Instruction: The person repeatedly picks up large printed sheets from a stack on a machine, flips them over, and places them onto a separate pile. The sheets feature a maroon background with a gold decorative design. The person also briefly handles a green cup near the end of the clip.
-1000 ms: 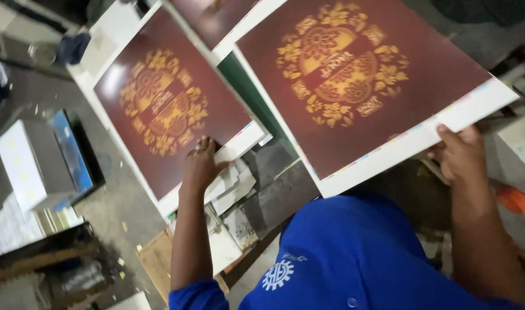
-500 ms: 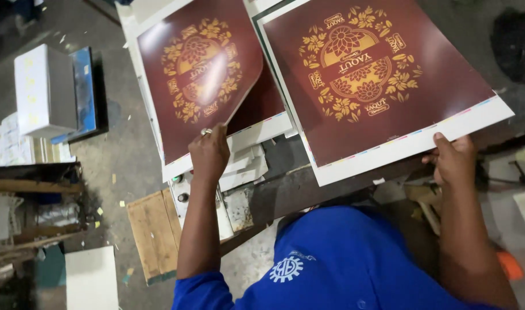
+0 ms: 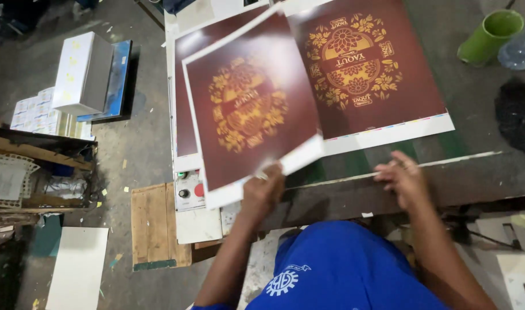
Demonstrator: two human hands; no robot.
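From the head view, the left hand [image 3: 263, 192] now lifts 1 dark red printed sheet [image 3: 251, 109] by its lower white edge, fingers pinched on it, tilted above the stack (earlier it lay flatter). The right hand [image 3: 405, 179] has let go of the second sheet [image 3: 365, 74], fingers loosely spread, empty, over the tabletop [image 3: 475, 178]; that sheet now lies flat.

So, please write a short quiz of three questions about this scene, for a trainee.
1. True or false: the left hand holds a dark red printed sheet by its lower edge.
2. The right hand is: A) gripping the other sheet, B) open above the work surface.
3. What colour is the cup at the top right?

Key: 1 true; 2 B; 3 green.
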